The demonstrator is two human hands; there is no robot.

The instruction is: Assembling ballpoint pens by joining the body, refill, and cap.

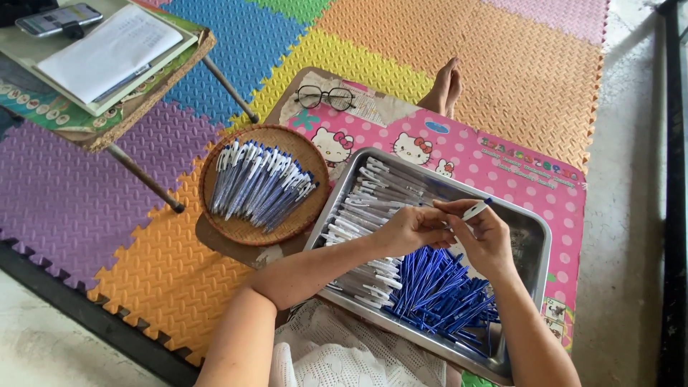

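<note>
Together, the left hand (410, 228) and right hand (486, 236) pinched a white pen barrel (474, 211) above the metal tray (534, 247), which held white barrels and blue refills (437, 287). A woven basket (215, 208) of finished pens (259, 183) sat just left of it.

Shiny metal tray (534, 223), woven wicker basket (215, 215), textured foam mat (516, 79)

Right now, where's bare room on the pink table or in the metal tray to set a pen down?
Free: the metal tray floor at its far right corner, beyond the right hand; and the pink table strip between the tray's far rim and the table's far edge, right of the glasses. Crowded: white pen barrels, blue refills, and the woven basket of pens.
</note>
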